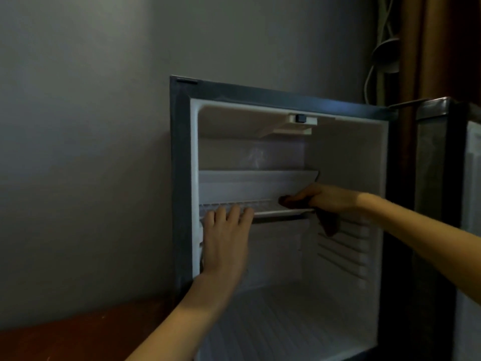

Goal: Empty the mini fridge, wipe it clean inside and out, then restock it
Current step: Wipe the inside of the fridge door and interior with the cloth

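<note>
Inside the mini fridge point(182, 178), left fingers point(235, 212) rest straight on the probably light, stiff wire shelf point(270, 205) at its front edge; right fingers point(299, 198) clutch a limp cloth point(329, 222).

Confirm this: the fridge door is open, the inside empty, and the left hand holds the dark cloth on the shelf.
Not quite: the head view shows the right hand holding the dark cloth on the shelf; the left hand holds nothing. The fridge door is open, the inside empty.
</note>
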### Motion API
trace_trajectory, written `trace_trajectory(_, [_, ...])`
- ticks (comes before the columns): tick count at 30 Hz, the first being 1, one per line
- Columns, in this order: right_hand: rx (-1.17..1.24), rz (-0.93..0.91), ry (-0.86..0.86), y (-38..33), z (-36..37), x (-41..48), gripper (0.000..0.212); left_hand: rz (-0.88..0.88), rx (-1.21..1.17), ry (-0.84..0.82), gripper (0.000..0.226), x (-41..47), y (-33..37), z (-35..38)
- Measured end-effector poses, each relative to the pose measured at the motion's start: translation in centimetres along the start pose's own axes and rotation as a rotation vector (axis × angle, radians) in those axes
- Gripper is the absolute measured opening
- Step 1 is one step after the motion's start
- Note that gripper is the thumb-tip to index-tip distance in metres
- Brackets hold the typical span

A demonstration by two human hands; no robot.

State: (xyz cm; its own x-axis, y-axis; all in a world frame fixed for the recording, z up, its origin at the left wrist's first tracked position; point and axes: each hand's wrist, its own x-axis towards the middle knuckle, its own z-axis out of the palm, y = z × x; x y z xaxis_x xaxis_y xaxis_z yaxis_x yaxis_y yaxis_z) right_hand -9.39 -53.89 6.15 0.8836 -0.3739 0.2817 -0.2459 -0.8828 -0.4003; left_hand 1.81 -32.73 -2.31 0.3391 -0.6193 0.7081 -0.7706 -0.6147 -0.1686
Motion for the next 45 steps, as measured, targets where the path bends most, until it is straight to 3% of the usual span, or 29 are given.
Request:
trace_trajectory(4, [0.028, 0.010, 0.024, -0.3, 1.2, 1.1, 0.044, -0.005, -0.007, 0.005, 0.064, 0.1, 0.0, 0.0])
trace_trajectory(9, [-0.046, 0.006, 0.054, 0.4, -0.9, -1.2, 0.046, -0.002, -0.003, 0.002, 0.066, 0.0, 0.0, 0.2])
trace_trajectory(15, [-0.168, -0.028, 0.062, 0.6, 1.7, 1.8, 0.045, -0.010, -0.036, 0.016, 0.066, 0.2, 0.0, 0.5])
trace_trajectory(22, [-0.053, 0.105, 0.019, -0.7, -2.6, -2.1, 0.037, -0.005, -0.024, 0.008, 0.068, 0.2, 0.0, 0.3])
trace_trajectory(27, [-0.461, 0.308, 0.073, 1.3, -1.8, -0.7, 0.037, 0.001, -0.032, 0.023, 0.069, 0.1, -0.1, 0.5])
trace_trajectory(32, [-0.453, 0.141, 0.151, 1.8, -1.0, 0.8, 0.038, -0.007, -0.025, 0.001, 0.069, 0.1, 0.1, 0.3])
trace_trajectory(35, [-0.432, 0.215, 0.031, 1.9, -1.4, -1.0, 0.038, -0.005, -0.029, -0.001, 0.071, 0.0, -0.1, 0.1])
trace_trajectory(37, [-0.420, 0.269, 0.046, 2.4, -2.2, -1.8, 0.038, -0.001, -0.013, -0.008, 0.074, 0.0, -0.1, 0.2])
trace_trajectory(45, [-0.430, 0.191, 0.068, 1.8, -0.5, 0.6, 0.039, -0.007, 0.097, -0.047, 0.068, 0.2, 0.0, 0.2])
